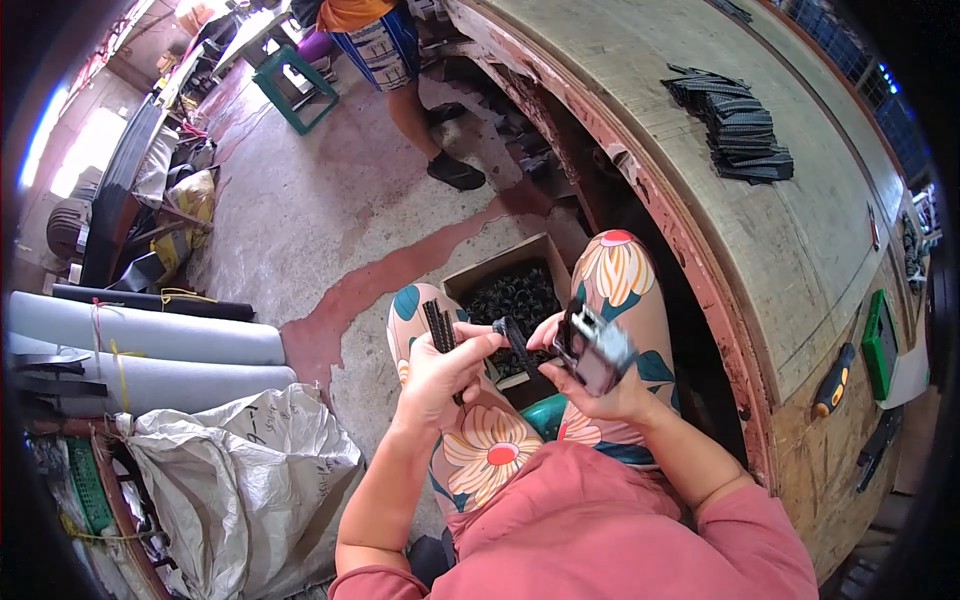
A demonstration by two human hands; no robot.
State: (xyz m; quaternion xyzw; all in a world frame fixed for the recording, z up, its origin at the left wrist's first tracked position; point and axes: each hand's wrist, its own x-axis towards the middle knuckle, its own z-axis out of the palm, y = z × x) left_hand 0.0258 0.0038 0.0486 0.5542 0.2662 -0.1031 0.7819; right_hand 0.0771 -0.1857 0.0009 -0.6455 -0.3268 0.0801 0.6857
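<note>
My left hand (440,378) is closed around a small bundle of black ribbed strips (440,328) that stand up beside its thumb. Its thumb and forefinger pinch the end of a short curled black strap (514,340). Opposite it, my right hand (607,398) grips a boxy dark hand tool with a shiny metal top (603,352), smeared by motion; its kind does not show. The fingertips of my right hand come close to the strap, but contact cannot be made out. Between my knees, a cardboard box (508,252) holds many curled black pieces.
To the right runs a long worktable (740,255) with a pile of black strips (732,125), a screwdriver (834,380) and a green-framed object (880,345). Grey rolls (150,345) and a white sack (250,480) lie left. Ahead, a person (400,90) stands near a green stool (295,90).
</note>
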